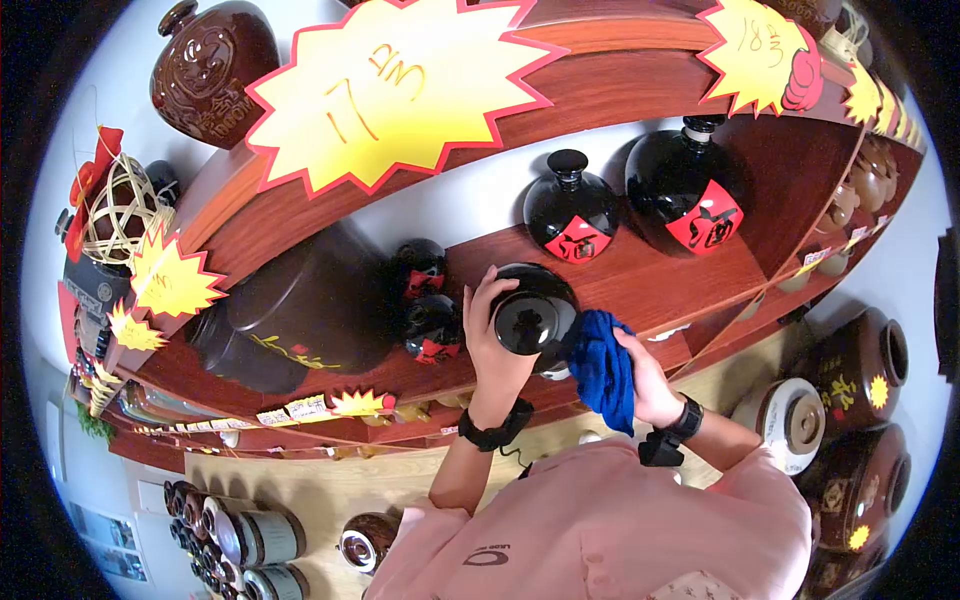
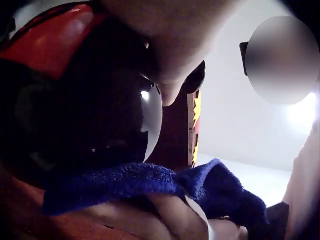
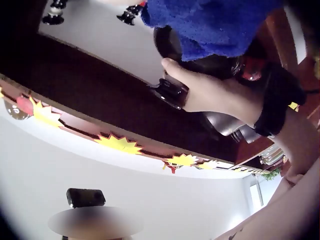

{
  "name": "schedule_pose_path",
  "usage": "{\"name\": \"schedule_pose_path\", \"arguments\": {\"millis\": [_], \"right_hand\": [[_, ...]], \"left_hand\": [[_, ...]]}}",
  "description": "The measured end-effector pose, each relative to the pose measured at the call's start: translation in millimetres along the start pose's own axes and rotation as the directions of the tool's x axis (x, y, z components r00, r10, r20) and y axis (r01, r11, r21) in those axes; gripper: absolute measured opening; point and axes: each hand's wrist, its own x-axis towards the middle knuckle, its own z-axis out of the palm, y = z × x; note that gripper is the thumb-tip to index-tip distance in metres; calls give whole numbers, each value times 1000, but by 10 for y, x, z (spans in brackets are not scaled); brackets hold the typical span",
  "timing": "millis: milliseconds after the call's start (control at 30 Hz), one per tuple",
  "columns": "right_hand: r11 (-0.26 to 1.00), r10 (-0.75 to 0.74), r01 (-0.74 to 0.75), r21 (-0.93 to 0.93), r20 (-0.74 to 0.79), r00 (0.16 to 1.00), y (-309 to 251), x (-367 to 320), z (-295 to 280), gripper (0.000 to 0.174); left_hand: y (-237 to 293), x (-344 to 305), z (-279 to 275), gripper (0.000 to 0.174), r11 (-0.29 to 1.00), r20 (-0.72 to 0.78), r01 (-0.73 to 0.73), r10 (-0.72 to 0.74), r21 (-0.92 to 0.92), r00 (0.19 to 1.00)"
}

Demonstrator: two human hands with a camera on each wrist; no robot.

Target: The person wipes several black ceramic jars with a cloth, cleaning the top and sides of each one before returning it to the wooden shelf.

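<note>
A glossy black jar [image 1: 540, 312] is held up in front of the shelf by my left hand [image 1: 495, 345], whose fingers curl round it. In the right wrist view that hand [image 3: 210, 92] grips a black neck-like part [image 3: 172, 94]. Red shows on the jar's black body [image 2: 85, 117] in the left wrist view. My right hand [image 1: 652, 385] holds a bunched blue cloth [image 1: 603, 372] against the side of the jar. The cloth [image 2: 120, 185] lies along the lower side of the body, with fingers [image 2: 175, 217] beneath it. Part of the right palm is hidden.
On the wooden shelf [image 1: 640, 285] stand two black bottles with red labels [image 1: 568, 212] [image 1: 688, 190], small black jars [image 1: 432, 322] and a large dark jar [image 1: 305, 300] at left. Yellow price signs [image 1: 390, 95] line the upper edge. Large jars [image 1: 790, 425] stand on the floor at right.
</note>
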Motion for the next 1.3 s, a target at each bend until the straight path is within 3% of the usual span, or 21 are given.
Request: {"name": "schedule_pose_path", "arguments": {"millis": [133,200,233,267,300,367,433,467,567,600,667,733,767,833,867,900,967,1033,1133,1200,1300], "right_hand": [[913,-279,252,-319,-40,960,-3,67,-53,37],[721,-446,444,-532,133,885,-45,125,52,36],[591,-505,530,-608,234,831,-72,152,124,35],[375,-523,553,-744,322,789,-102,145,195,39],[169,-590,672,-721,472,655,-105,227,308,43],[-150,-479,724,-673,690,542,-204,273,562,45],[-553,-243,641,-533,838,488,-270,402,640,49],[-578,-208,633,-515,843,496,-295,459,618,55],[-554,-152,683,-476,865,479,-350,543,631,56],[-576,-127,682,-452,873,471,-350,541,620,56],[-616,-74,678,-401,887,456,-359,515,569,55],[-564,-42,726,-393,892,451,-381,485,490,54],[-537,-26,748,-389,894,447,-385,468,439,54],[-439,-148,752,-491,865,479,-318,472,235,48],[-404,-216,726,-557,829,516,-296,463,113,47],[-363,-283,697,-618,786,550,-285,448,3,46],[-288,-503,545,-788,608,614,-300,405,-175,41],[-61,-707,390,-919,316,633,-359,441,-423,28],[73,-857,503,-861,204,474,-510,579,-761,20],[147,-876,503,-852,124,466,-633,633,-982,19],[141,-894,496,-857,105,436,-715,740,-1208,18]], "left_hand": [[-24,23,55,57,999,44,38,-39,9,998],[-44,18,85,56,997,110,44,-52,71,993],[-71,4,106,56,996,127,42,-51,74,991],[-114,-17,139,57,996,145,39,-50,76,988],[-130,-28,164,57,996,164,36,-49,78,985],[-163,-67,239,57,996,118,94,-93,-3,989],[-390,-180,365,56,985,134,152,-141,-76,981],[-430,-210,389,57,963,133,219,-199,-159,971],[-453,-165,367,56,913,142,317,-289,-256,947],[-534,-178,379,53,962,112,225,-209,-153,971],[-650,-183,438,53,804,141,397,-376,-442,916],[-577,-132,420,50,698,136,416,-421,-583,897],[-547,-82,373,49,800,128,387,-371,-460,920],[-525,21,275,48,938,138,292,-270,-186,953],[-507,39,284,49,896,88,387,-377,-218,922],[-491,58,277,49,914,59,363,-359,-178,932],[-471,92,264,51,944,4,316,-317,-94,948],[-566,125,286,56,937,0,328,-330,-119,944],[-596,241,301,54,966,-9,259,-259,-27,966],[-675,325,343,54,963,-25,265,-266,-36,964],[-803,440,395,55,962,-54,273,-273,-15,960]]}}
